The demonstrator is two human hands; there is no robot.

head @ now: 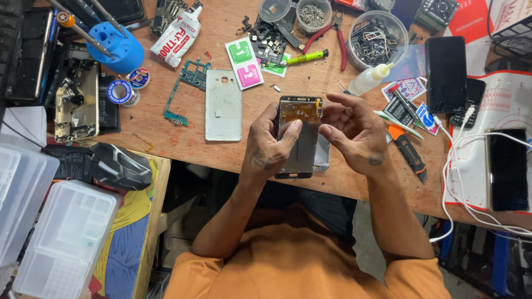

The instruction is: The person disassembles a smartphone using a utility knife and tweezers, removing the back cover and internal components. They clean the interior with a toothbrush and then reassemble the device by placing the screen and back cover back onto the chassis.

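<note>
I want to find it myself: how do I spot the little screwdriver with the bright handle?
Start at the wooden workbench, then go to its far edge above the hands. The screwdriver lies beside red-handled pliers. Only it has a yellow-green handle.

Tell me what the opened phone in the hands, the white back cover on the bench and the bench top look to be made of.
Opened phone, held by the left hand with the right hand at its top: seemingly a dull grey metal frame, with amber flexible film at the upper end. White back cover: probably matte plastic, thin, with moulded cut-outs. Bench top: wood or wood laminate, brown, scuffed, grain visible.
</note>
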